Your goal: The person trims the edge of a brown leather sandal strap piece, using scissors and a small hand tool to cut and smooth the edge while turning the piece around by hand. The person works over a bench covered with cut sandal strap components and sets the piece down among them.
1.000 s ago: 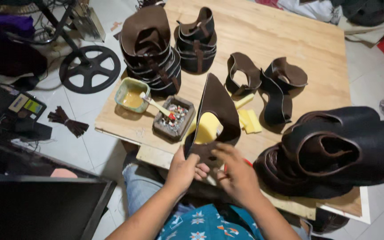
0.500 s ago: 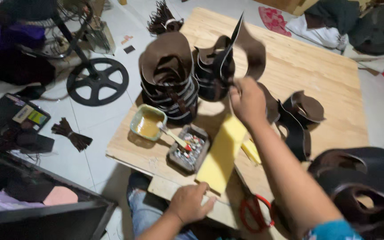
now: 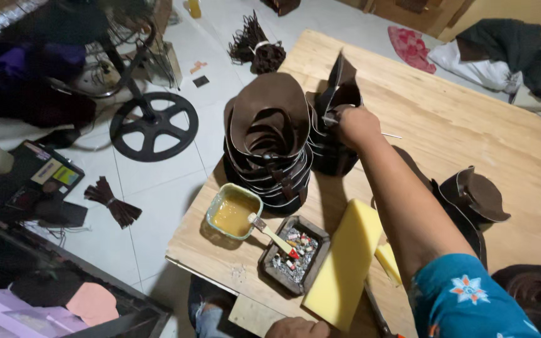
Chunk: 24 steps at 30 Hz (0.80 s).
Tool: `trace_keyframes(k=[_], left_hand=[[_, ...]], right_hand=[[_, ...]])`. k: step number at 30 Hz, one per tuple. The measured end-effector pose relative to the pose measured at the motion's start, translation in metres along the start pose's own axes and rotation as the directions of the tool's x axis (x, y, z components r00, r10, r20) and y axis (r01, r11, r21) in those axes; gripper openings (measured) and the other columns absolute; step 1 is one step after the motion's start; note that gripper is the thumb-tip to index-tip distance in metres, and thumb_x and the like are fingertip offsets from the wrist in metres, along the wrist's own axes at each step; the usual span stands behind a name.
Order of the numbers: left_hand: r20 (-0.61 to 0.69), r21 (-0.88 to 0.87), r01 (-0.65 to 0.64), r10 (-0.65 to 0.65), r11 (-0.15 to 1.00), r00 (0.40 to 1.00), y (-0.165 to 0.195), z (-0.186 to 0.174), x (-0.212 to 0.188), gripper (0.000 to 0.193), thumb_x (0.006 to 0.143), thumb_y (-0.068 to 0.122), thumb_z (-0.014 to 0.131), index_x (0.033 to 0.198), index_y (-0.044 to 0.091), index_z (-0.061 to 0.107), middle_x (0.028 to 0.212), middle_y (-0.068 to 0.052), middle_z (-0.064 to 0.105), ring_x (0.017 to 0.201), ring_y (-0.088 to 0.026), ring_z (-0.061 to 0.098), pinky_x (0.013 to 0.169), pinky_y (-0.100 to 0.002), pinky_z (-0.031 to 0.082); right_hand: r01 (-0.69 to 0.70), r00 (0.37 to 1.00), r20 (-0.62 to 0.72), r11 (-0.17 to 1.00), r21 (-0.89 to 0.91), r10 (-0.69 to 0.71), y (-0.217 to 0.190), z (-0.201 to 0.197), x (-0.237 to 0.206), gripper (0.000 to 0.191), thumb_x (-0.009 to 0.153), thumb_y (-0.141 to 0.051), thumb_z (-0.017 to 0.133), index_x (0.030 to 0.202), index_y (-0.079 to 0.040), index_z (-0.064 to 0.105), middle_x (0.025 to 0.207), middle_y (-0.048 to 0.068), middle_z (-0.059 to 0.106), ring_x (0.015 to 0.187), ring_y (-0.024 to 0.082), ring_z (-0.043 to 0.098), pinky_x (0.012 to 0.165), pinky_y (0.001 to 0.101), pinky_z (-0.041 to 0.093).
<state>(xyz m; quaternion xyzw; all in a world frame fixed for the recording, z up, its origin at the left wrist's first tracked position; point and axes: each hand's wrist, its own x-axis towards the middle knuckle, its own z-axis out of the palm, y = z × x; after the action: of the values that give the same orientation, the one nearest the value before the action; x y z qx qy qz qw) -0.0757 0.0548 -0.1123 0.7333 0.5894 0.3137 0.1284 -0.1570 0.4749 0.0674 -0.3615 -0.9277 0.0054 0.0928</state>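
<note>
My right arm stretches from the lower right of the frame up to centre top, where the right hand (image 3: 357,125) is closed around a dark brown leather piece (image 3: 340,84). That piece stands nearly upright above the hand, long axis vertical, pointed tip toward the top of the frame, over the smaller stack of leather pieces (image 3: 327,147) (the taller stack (image 3: 270,144) sits just left). My left hand (image 3: 297,328) shows only as knuckles at the bottom edge, touching the yellow foam block (image 3: 344,266) on the wooden surface (image 3: 471,125); I cannot tell its grip.
</note>
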Motion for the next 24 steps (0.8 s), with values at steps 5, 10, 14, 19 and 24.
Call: trace_keyframes(k=[5, 10, 14, 19, 24], left_hand=[[0.066, -0.084, 0.069, -0.064, 0.994, 0.996, 0.007, -0.007, 0.001, 0.032, 0.091, 0.038, 0.071, 0.087, 0.008, 0.059, 0.064, -0.011, 0.059, 0.06, -0.031, 0.064, 0.053, -0.048, 0.05], [-0.009, -0.109, 0.141, -0.143, 0.984, 0.99, 0.027, -0.03, 0.007, 0.032, 0.083, 0.039, 0.074, 0.086, 0.009, 0.062, 0.066, -0.01, 0.063, 0.062, -0.032, 0.065, 0.059, -0.047, 0.052], [-0.086, -0.037, 0.132, -0.134, 0.991, 0.987, 0.042, -0.04, 0.008, 0.03, 0.081, 0.037, 0.075, 0.081, 0.01, 0.061, 0.066, -0.01, 0.063, 0.063, -0.032, 0.065, 0.057, -0.048, 0.051], [-0.057, -0.015, 0.161, -0.162, 0.987, 0.985, 0.049, -0.042, 0.008, 0.029, 0.082, 0.036, 0.074, 0.079, 0.01, 0.06, 0.066, -0.01, 0.064, 0.063, -0.033, 0.065, 0.057, -0.048, 0.051], [-0.08, 0.009, 0.156, -0.154, 0.988, 0.985, 0.051, -0.042, 0.009, 0.031, 0.081, 0.037, 0.074, 0.08, 0.009, 0.059, 0.066, -0.012, 0.064, 0.064, -0.034, 0.065, 0.059, -0.047, 0.052]], right_hand=[[-0.038, 0.998, 0.057, 0.998, 0.048, 0.035, 0.009, 0.006, -0.022, 0.027, 0.098, -0.035, 0.066, 0.11, -0.012, 0.072, 0.107, 0.018, 0.072, 0.101, 0.042, 0.065, 0.083, 0.0506, 0.053], [-0.068, 0.947, -0.249, 0.886, 0.459, 0.201, 0.033, 0.004, -0.084, 0.03, 0.095, -0.031, 0.072, 0.113, -0.007, 0.069, 0.107, 0.02, 0.07, 0.101, 0.041, 0.066, 0.084, 0.0466, 0.053], [-0.372, 0.797, -0.311, 0.827, 0.422, 0.517, 0.054, 0.006, -0.175, 0.031, 0.092, -0.028, 0.075, 0.108, -0.002, 0.069, 0.106, 0.022, 0.068, 0.102, 0.04, 0.064, 0.089, 0.0466, 0.05], [-0.512, 0.762, -0.239, 0.786, 0.345, 0.602, 0.049, 0.021, -0.263, 0.03, 0.083, -0.023, 0.077, 0.104, -0.004, 0.071, 0.109, 0.02, 0.066, 0.1, 0.039, 0.064, 0.089, 0.0469, 0.05], [-0.374, 0.75, -0.39, 0.829, 0.415, 0.534, 0.037, 0.019, -0.276, 0.023, 0.085, -0.019, 0.078, 0.101, -0.004, 0.07, 0.112, 0.016, 0.066, 0.099, 0.038, 0.065, 0.084, 0.0461, 0.052]])
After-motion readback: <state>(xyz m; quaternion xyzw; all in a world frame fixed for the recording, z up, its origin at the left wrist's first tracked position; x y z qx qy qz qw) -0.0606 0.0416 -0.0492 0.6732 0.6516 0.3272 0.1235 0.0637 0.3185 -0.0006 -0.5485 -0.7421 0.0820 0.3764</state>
